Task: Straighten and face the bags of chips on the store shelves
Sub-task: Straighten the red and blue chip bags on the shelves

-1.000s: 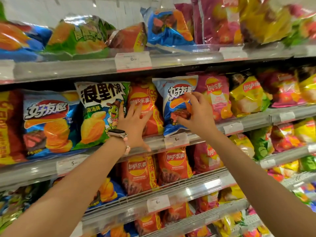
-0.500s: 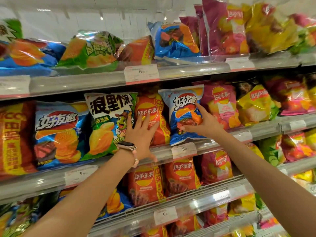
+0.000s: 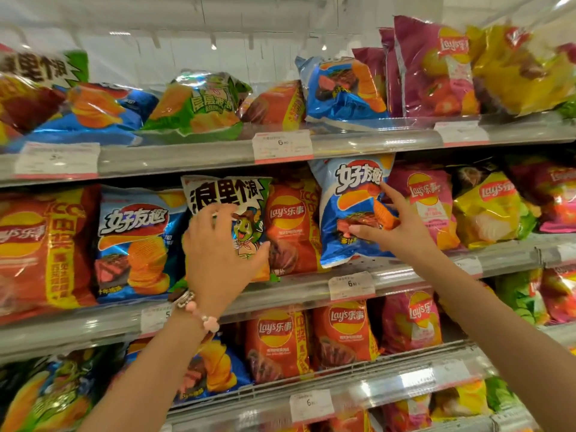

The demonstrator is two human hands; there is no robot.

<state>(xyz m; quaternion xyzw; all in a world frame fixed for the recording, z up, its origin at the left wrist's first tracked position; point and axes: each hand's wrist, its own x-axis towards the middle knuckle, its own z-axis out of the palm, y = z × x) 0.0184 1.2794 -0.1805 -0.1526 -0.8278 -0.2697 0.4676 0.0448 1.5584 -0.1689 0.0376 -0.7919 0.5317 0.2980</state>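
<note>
grey shelves (image 3: 193, 157) | left hand (image 3: 218, 254) spread on green bag (image 3: 230, 194) | right hand (image 3: 396, 232) pinching blue bag (image 3: 346, 210)

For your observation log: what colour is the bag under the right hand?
Mostly blue, with orange chips pictured; the bag under the right hand shows in the head view.

Bright, even store light falls from above. Glare streaks the glossy bags (image 3: 199, 104) at the upper centre and the clear shelf rails (image 3: 358, 141). Frame edges bend and blur, especially the upper right.
</note>
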